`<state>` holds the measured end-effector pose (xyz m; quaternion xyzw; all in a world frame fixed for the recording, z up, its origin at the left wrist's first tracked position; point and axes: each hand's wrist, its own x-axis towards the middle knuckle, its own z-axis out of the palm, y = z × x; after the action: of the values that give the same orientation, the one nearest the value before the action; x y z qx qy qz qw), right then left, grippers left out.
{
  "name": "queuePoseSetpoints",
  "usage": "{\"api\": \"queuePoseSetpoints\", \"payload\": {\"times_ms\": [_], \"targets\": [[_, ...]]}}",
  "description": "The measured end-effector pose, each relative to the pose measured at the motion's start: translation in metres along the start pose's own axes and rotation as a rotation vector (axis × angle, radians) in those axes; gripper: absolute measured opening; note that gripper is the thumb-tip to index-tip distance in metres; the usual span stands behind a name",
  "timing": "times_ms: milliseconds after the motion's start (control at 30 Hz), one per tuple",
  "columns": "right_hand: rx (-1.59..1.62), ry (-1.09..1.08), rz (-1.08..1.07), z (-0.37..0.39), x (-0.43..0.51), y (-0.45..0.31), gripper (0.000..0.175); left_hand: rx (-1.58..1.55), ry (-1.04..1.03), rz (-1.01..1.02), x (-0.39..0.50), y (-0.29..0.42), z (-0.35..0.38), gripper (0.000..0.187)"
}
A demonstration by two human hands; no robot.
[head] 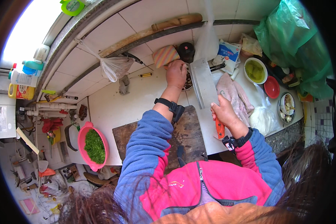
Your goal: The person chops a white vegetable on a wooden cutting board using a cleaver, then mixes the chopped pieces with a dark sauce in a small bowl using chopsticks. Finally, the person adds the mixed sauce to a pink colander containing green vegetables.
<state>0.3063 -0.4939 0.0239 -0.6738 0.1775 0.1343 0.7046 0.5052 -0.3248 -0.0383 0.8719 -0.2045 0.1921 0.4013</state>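
Observation:
My right hand (227,112) grips the orange handle of a cleaver (203,84), whose broad steel blade points away from me above the white counter. Beyond the wooden chopping board (189,128), my left hand (176,74) is curled at a bowl of dark chopped pieces (188,83). The hand and the blade hide much of that bowl. A bit of orange shows beside the left fingers; whether they hold anything is hidden. To the blade's right lies a pinkish cloth (229,91).
A pink basin of chopped greens (95,145) stands at the left counter edge. On the right are a white bowl with yellow-green contents (256,71), a red bowl (272,87), a knotted white plastic bag (263,119) and a dish of garlic (287,107). A screwdriver (144,75) lies near the wall.

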Motion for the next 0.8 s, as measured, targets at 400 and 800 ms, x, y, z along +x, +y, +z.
{"api": "queuePoseSetpoints", "payload": {"times_ms": [400, 800], "targets": [[-0.113, -0.024, -0.126, 0.025, -0.004, 0.004, 0.006, -0.045, 0.174, -0.017, -0.011, 0.027, -0.022, 0.024], [-0.009, -0.058, -0.121, 0.030, -0.010, 0.012, 0.010, -1.271, 0.127, -0.873, -0.007, -0.018, -0.016, 0.028]]}}
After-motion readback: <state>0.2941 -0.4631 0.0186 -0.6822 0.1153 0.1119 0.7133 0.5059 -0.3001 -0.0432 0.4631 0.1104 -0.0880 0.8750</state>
